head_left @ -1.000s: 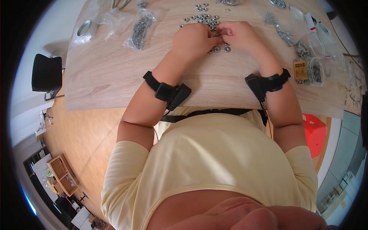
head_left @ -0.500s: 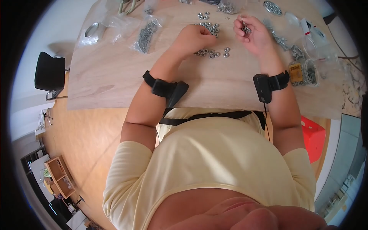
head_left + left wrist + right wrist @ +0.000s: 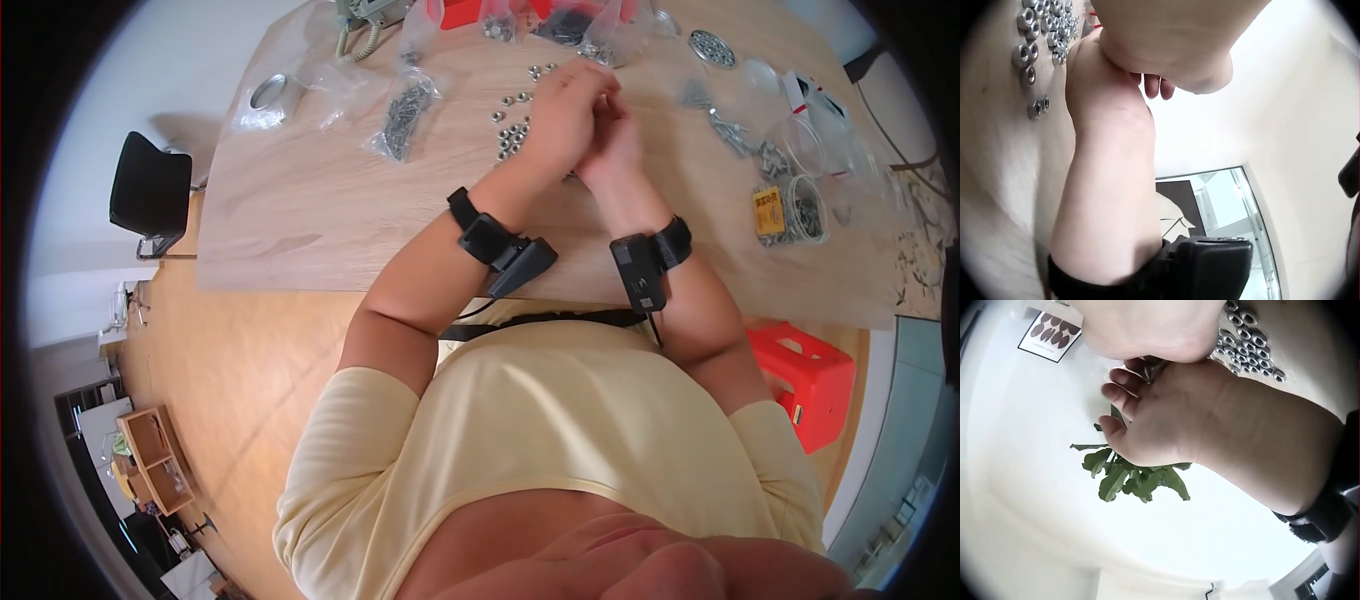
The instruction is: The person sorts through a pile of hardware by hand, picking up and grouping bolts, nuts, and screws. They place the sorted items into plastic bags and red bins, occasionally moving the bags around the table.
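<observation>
My left hand (image 3: 568, 118) lies over the upturned palm of my right hand (image 3: 614, 150), above the table. The right hand's fingers (image 3: 1121, 400) bend inward, seen in the right wrist view, around a small shiny metal fastener (image 3: 1152, 371); the left hand covers part of it. Hidden from both wrist views are the left fingertips, so I cannot tell whether they pinch anything. A cluster of loose hex nuts (image 3: 514, 136) lies on the table just left of the hands.
Left of the nuts lies a plastic bag of screws (image 3: 407, 118). To the right stand a clear tub (image 3: 806, 212) with a yellow label and, farther back, a round dish of small metal parts (image 3: 712, 48). Bags and red bins (image 3: 460, 12) line the back; a phone (image 3: 372, 12) is behind.
A second ago both hands worked together low over the nuts. The right hand then drew away rightward, palm up with metal pieces; now the hands have come together again, raised, left over right.
</observation>
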Available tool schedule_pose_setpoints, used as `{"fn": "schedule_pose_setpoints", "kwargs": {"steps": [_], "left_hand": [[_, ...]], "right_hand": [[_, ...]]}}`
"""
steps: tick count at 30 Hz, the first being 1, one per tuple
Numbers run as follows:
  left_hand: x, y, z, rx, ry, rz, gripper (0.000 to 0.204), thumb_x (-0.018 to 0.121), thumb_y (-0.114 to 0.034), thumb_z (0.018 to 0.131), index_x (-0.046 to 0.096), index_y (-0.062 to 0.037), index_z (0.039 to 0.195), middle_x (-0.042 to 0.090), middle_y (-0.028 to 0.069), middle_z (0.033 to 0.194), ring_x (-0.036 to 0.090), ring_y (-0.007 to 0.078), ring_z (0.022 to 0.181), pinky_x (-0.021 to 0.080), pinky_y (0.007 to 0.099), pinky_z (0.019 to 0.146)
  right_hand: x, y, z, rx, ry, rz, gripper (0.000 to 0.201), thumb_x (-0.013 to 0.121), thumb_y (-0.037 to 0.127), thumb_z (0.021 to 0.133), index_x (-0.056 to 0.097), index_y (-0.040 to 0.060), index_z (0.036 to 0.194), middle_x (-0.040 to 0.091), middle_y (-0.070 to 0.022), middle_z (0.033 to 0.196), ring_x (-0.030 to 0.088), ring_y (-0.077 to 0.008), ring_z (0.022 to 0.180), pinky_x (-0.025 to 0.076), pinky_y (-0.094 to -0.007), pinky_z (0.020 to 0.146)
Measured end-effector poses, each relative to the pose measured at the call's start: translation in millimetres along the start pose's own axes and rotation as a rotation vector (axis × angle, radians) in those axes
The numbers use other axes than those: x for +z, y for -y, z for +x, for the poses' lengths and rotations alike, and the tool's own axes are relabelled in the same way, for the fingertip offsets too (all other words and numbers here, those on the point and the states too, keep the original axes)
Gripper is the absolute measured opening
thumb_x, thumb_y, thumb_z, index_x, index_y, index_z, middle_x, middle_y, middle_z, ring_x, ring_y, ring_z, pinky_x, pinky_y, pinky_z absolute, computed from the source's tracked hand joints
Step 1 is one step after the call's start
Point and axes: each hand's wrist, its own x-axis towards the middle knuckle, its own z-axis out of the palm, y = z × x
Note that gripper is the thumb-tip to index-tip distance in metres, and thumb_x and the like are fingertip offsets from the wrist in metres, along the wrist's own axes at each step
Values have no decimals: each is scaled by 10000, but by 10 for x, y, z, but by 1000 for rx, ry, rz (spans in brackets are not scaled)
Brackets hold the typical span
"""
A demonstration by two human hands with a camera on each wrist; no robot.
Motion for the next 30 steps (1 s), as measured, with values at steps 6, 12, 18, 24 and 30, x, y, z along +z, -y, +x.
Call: {"fn": "schedule_pose_setpoints", "kwargs": {"steps": [6,12,18,24,30], "left_hand": [[-237,-100,133,241,-58,437,154,593,-154,822,635,-6,832,626,85,748,605,184,731,470,303,660],[-1403,-126,512,-19,-90,1633,336,527,-344,845,686,-53,902,647,188,966,623,342,881,493,426,755],[-1697,-132,458,-138,-159,1683,370,502,-350,834,682,-31,887,662,184,910,629,358,860,497,434,752],[-1472,-497,-34,-148,-185,1287,265,596,-266,773,664,-11,777,641,141,689,609,296,650,467,374,607],[-1416,-589,-200,-188,-291,1130,210,623,-222,724,657,-16,749,575,94,573,536,194,515,430,307,523]], "right_hand": [[153,35,-112,-5,64,-81,241,351,215,964,492,24,1009,526,-117,1011,534,-245,970,450,-366,867],[-43,94,30,7,-151,-21,163,467,131,906,462,-11,985,445,-109,883,476,-252,836,450,-380,775],[37,134,-15,-76,-155,52,169,482,74,826,470,-24,963,446,-106,868,461,-235,824,439,-374,768],[358,-38,12,0,-29,-93,157,488,88,823,482,-28,928,465,-120,860,463,-235,826,433,-388,805],[667,-582,193,108,68,-215,123,505,112,824,495,-5,859,495,-109,805,493,-247,765,448,-381,736]]}}
